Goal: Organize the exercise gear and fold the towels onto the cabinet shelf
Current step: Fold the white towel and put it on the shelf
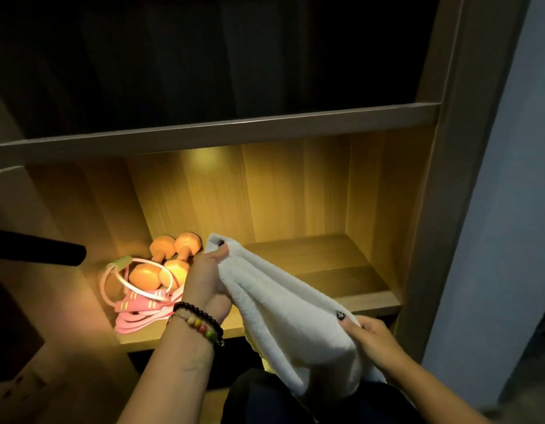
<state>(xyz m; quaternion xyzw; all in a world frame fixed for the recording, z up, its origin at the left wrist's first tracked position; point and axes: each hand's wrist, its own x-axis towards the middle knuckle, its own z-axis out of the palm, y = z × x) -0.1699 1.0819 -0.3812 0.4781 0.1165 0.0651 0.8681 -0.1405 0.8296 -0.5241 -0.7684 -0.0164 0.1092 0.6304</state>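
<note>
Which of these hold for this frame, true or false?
1. Both hands grip the white terry towel. True: the left hand pinches its far end, the right hand its near end.
2. The towel lies folded on the lit wooden cabinet shelf. False: it is held up in front of it.
3. The orange dumbbells sit at the shelf's left. True.
4. The pink skipping rope hangs from the upper shelf. False: it lies beside the dumbbells.
</note>
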